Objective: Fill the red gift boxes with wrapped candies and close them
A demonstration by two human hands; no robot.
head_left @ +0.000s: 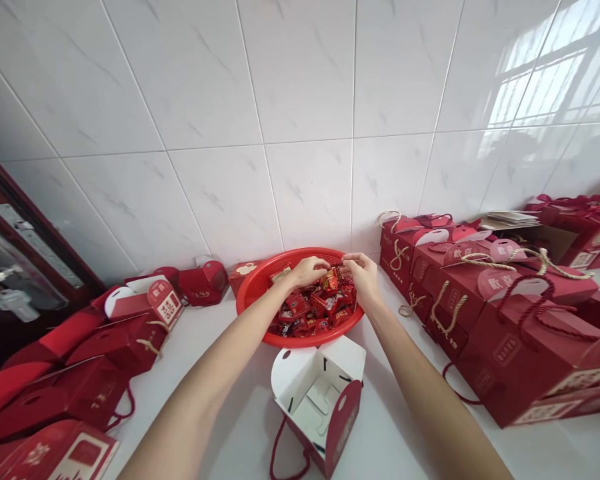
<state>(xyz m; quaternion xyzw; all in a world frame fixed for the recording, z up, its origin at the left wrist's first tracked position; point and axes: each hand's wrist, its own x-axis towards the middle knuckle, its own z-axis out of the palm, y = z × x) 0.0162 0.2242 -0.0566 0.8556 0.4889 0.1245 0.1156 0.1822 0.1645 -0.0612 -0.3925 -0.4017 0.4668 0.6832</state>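
A red plastic basket [250,318] stands against the wall, heaped with candies [297,305] in shiny red wrappers. Over the back of the heap is my left hand [310,272], its fingers curled; whatever they hold is hidden. My right hand [362,274] reaches in at the basket's right side with bent fingers and thumb drawn together, and I cannot make out what is in them. A red-and-gold wrapped candy [329,281] lies between the two hands. Below the basket, between my forearms, sits an open gift box [316,404], white inside, with nothing in it and a dark red cord handle.
Several closed red gift boxes [115,343] line the left side. More boxes with rope handles [505,347] stand in rows at the right. A stack of flat cards [511,219] rests among them. White tiled wall [310,193] bounds the back; a dark door [25,267] is at left.
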